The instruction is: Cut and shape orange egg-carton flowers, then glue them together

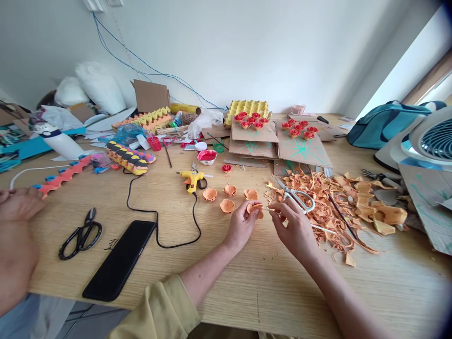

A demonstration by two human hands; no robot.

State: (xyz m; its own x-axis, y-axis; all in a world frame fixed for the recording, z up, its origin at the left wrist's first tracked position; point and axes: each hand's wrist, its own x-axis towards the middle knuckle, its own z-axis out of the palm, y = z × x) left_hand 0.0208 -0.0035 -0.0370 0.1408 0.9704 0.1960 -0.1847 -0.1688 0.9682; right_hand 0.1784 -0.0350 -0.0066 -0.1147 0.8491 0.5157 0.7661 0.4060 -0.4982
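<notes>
Both our forearms reach over the wooden table point(247, 282), wrists lifted. Our left hand point(242, 225) pinches a small cupped orange paper flower point(254, 208) between its fingertips. Our right hand point(295, 230), fingers narrowed, grips a thin stick point(270, 210) whose tip meets the flower between both hands.

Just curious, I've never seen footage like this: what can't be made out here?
Head view, orange paper flower: partly covered by fingers of the left hand.
Head view, thin stick: too thin to identify; the right hand hides its middle.
Head view, another person's hand: cut off by the left edge.
Head view, fan: cut off by the right edge.
</notes>
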